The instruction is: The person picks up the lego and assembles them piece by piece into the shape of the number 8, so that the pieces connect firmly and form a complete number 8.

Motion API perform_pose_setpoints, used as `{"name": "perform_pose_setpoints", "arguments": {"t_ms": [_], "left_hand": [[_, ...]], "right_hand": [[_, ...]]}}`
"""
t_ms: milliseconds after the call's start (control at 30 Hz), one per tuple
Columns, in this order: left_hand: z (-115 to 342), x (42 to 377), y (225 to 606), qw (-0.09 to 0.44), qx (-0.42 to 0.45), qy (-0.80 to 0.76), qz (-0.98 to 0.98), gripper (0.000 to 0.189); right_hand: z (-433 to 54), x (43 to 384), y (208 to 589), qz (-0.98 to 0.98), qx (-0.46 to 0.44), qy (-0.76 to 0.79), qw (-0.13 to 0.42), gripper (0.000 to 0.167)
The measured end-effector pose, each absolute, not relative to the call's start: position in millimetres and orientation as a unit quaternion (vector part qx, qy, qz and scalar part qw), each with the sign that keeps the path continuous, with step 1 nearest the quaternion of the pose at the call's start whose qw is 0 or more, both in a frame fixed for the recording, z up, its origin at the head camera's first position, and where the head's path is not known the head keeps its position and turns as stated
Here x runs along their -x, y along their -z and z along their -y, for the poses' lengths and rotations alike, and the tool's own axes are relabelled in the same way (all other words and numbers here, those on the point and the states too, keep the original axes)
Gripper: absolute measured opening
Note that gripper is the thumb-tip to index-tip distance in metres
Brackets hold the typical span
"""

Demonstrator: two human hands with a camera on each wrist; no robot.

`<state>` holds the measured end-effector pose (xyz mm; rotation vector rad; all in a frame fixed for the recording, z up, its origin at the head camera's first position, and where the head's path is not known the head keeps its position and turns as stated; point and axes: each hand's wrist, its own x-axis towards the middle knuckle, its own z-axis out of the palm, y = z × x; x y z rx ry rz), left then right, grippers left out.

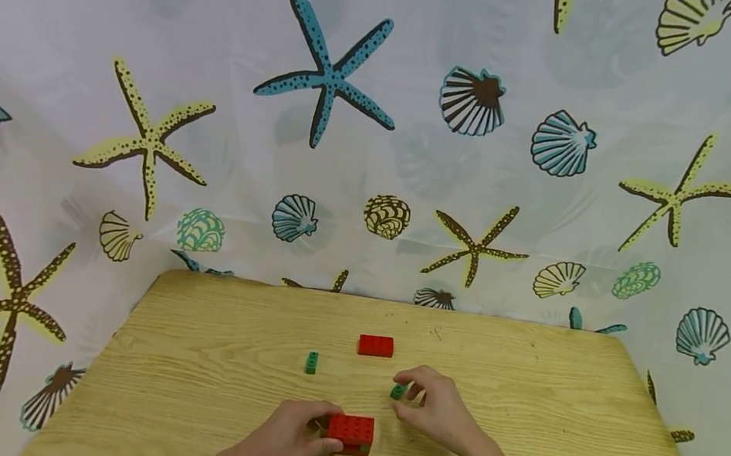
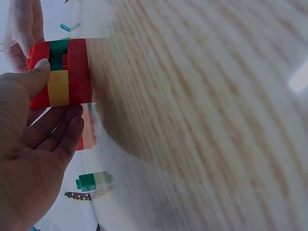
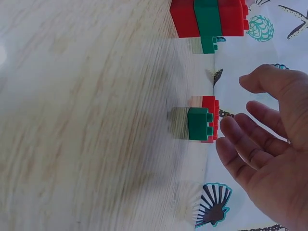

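Observation:
Near the front of the table my left hand (image 1: 297, 437) grips a stack of toy building bricks (image 1: 351, 428), its thumb on the near side. In the left wrist view the stack shows a red lower layer (image 2: 79, 72), a red upper layer, and a yellow brick (image 2: 58, 89) and green brick (image 2: 58, 47) between them. My right hand (image 1: 441, 410) hovers around a small green brick (image 1: 398, 392), thumb and fingers apart on either side. The right wrist view shows that green brick (image 3: 196, 123) on the table, with a gap between it and my fingertips.
A long red brick (image 1: 376, 346) lies farther back on the wooden table (image 1: 217, 332). To its left stands another small green brick (image 1: 311, 362). A white cloth (image 1: 359, 173) printed with starfish and shells surrounds the back and sides of the table.

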<state>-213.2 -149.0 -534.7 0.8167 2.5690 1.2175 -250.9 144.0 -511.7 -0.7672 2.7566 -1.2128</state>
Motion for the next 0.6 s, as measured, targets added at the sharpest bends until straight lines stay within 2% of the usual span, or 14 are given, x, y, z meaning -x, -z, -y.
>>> {"name": "perform_pose_setpoints", "arguments": {"t_ms": [600], "left_hand": [[152.2,212.2,539.8,0.082,-0.288,-0.408,-0.862,0.047]], "right_hand": [[-146.8,253.9,522.2,-0.891,0.236,0.387,-0.008,0.034]]}}
